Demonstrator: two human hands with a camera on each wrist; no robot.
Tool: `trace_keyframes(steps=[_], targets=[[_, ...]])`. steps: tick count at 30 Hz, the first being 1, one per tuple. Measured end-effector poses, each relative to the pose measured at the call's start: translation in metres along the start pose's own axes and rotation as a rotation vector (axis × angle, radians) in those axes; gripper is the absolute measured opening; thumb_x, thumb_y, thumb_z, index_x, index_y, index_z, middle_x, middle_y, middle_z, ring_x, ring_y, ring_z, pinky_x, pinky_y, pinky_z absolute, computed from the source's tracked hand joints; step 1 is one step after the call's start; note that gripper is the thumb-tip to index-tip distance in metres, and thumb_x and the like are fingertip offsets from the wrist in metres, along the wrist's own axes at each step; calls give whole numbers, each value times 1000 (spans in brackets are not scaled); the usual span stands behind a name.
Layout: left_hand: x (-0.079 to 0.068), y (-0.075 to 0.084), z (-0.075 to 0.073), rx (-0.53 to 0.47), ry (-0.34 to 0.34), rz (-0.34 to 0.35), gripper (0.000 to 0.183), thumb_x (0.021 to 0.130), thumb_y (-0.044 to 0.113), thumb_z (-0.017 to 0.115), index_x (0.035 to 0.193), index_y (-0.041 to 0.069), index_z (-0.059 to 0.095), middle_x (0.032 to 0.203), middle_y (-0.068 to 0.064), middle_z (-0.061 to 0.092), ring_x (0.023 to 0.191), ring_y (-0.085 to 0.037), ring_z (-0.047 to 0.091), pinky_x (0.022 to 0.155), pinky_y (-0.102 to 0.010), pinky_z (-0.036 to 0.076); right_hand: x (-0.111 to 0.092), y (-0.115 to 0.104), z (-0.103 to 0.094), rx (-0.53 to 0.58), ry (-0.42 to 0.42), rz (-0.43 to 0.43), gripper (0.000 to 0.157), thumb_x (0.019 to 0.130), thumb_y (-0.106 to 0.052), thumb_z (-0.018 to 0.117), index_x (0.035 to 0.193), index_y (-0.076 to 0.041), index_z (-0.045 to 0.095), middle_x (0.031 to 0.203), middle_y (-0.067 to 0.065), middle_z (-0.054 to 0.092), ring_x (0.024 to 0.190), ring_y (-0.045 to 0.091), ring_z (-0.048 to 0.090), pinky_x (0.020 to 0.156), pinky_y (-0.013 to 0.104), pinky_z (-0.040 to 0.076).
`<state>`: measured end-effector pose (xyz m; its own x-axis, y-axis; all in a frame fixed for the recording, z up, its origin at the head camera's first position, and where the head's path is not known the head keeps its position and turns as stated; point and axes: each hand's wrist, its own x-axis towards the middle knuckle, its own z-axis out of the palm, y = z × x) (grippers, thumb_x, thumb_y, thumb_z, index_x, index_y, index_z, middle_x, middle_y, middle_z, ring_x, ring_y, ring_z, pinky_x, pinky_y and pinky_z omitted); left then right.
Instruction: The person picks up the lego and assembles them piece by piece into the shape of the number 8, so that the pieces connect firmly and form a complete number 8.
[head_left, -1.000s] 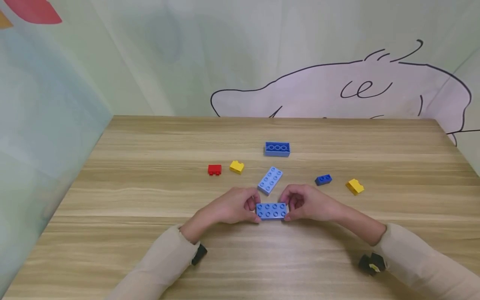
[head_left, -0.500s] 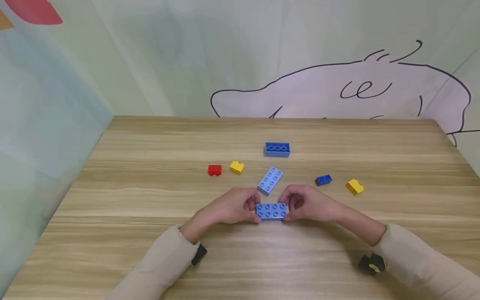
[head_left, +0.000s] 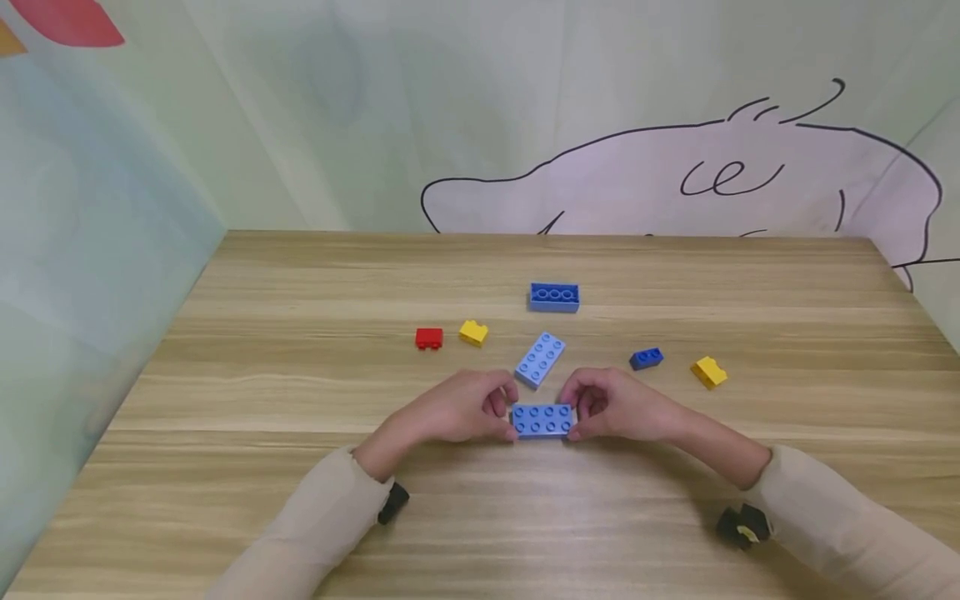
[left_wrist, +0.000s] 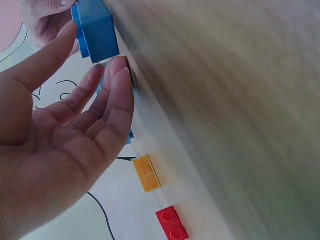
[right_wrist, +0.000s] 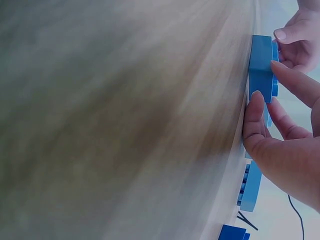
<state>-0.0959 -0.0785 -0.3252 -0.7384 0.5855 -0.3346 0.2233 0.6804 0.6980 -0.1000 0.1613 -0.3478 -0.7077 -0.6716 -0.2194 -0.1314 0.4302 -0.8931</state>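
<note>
A blue eight-stud toy brick [head_left: 542, 422] lies studs up on the wooden table between the two hands. The right hand [head_left: 626, 407] pinches its right end, with thumb at the near corner and forefinger at the far corner. At the other end, the left hand [head_left: 463, 408] has its thumb and forefinger spread loosely, fingertips right beside the brick's edge. In the left wrist view the end face of the blue brick [left_wrist: 102, 37] shows between the left thumb and fingers, which are relaxed. Just behind lies a lighter blue eight-stud brick [head_left: 540, 360], set at a slant.
Farther back, a blue brick [head_left: 554, 298] lies with its hollow underside showing. To the left are a red brick [head_left: 429, 338] and a yellow brick [head_left: 473, 333]. A small dark blue brick [head_left: 647, 359] and another yellow brick [head_left: 709, 372] lie right. A printed cloth hangs behind the table.
The left hand has eased slightly left, away from the brick's end. The right hand and the bricks keep their places.
</note>
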Motion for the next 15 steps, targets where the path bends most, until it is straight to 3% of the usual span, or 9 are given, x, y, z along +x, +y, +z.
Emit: trace_keyframes(steps=[15], targets=[[-2, -2, -12, 22, 63, -51, 34, 77, 19, 74, 105, 9, 58, 86, 2, 58, 81, -14, 54, 73, -26, 47, 0, -1, 0, -13, -3, 13, 29, 74, -5, 73, 98, -3, 57, 83, 7, 57, 74, 20, 52, 64, 23, 46]])
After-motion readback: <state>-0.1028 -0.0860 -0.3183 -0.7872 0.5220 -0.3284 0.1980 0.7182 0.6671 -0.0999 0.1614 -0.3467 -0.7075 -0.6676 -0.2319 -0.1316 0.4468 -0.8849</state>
